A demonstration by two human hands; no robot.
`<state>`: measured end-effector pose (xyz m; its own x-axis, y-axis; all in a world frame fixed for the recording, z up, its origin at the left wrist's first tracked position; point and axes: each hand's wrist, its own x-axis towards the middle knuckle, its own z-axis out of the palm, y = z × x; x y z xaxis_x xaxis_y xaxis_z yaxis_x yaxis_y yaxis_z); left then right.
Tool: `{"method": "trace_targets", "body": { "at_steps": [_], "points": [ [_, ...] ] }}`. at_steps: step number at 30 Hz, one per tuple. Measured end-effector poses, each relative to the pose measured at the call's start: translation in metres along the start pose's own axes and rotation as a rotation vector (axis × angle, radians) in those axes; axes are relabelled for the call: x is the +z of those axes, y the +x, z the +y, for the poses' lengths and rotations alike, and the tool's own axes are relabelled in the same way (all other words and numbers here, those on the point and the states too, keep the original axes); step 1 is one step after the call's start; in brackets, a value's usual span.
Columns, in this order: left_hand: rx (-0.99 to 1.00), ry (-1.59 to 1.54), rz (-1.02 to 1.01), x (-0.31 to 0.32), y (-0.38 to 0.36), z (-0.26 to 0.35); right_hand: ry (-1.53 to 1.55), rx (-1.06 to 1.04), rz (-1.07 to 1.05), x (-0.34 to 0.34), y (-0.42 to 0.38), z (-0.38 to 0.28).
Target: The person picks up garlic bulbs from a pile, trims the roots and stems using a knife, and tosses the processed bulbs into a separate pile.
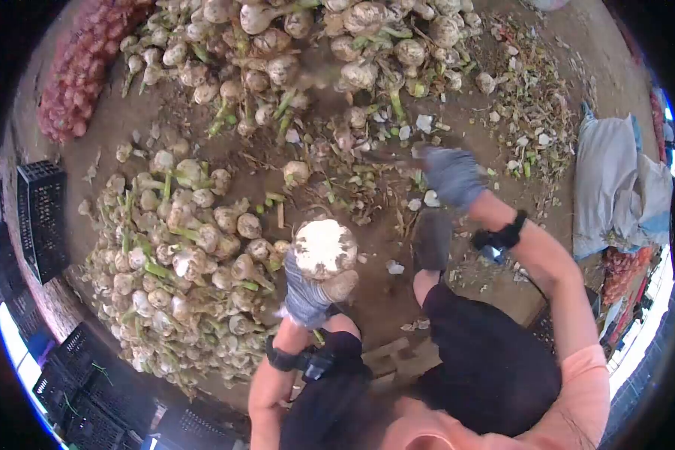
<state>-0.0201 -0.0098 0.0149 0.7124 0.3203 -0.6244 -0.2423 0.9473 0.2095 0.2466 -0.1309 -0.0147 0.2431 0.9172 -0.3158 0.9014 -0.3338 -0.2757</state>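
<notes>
My left hand (307, 289), in a grey glove, is closed around a large garlic bulb (326, 249) whose bright, pale cut side faces up. Out to the right, my right hand (451, 176), also gloved, is closed on the handle of a blurred knife (386, 156) that points left over scraps on the ground. A single bulb (295, 173) lies on the soil above the held one. Left of my left hand spreads a heap of garlic bulbs (172, 262) with stems.
A larger garlic pile (360, 37) lies at the top. Trimmings (529, 112) cover ground at the upper right. Red net sacks (90, 64) stand upper left, black crates (41, 217) at the left, and a pale sack (607, 180) at the right.
</notes>
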Motion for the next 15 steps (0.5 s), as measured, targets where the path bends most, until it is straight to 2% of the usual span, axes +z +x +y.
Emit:
{"method": "trace_targets", "body": {
  "at_steps": [1,3,4,5,7,8,9,10,11,12,13,14,15],
  "points": [
    [-0.125,-0.318,-0.019,0.009,-0.001,0.007,-0.009,-0.007,0.006,-0.01,-0.002,-0.006],
    [0.273,0.966,-0.027,0.01,0.001,0.012,0.292,0.0,0.372,-0.025,-0.02,-0.024],
    [0.282,0.792,-0.079,0.009,0.005,0.006,0.374,0.125,0.23,-0.01,-0.02,-0.024],
    [0.284,0.787,-0.085,0.009,0.009,0.005,0.366,0.125,0.231,0.012,-0.015,-0.018],
    [0.224,0.822,-0.098,0.011,0.007,0.002,0.038,0.259,-0.252,0.046,-0.009,-0.016],
    [0.299,0.997,-0.116,-0.005,0.016,-0.004,0.04,0.266,-0.256,0.051,-0.013,-0.02],
    [0.3,0.996,-0.121,-0.003,0.017,-0.004,0.3,0.233,-0.237,0.049,-0.011,-0.03],
    [0.299,1.27,-0.138,-0.001,0.02,-0.004,0.556,0.196,-0.214,0.041,-0.006,-0.041],
    [0.292,1.542,-0.154,0.001,0.022,-0.006,0.548,0.201,-0.213,0.031,0.0,-0.051],
    [0.382,1.593,-0.245,0.004,0.027,-0.008,0.559,0.134,-0.189,0.014,0.006,-0.067],
    [0.375,1.588,-0.259,0.008,0.028,-0.008,0.572,0.07,-0.164,0.005,0.009,-0.075],
    [0.508,1.71,-0.364,0.014,0.029,-0.006,0.57,0.083,-0.162,0.005,0.012,-0.072],
    [0.648,1.827,-0.472,0.02,0.028,-0.005,0.45,0.087,-0.275,0.004,0.017,-0.068]
  ]
}}
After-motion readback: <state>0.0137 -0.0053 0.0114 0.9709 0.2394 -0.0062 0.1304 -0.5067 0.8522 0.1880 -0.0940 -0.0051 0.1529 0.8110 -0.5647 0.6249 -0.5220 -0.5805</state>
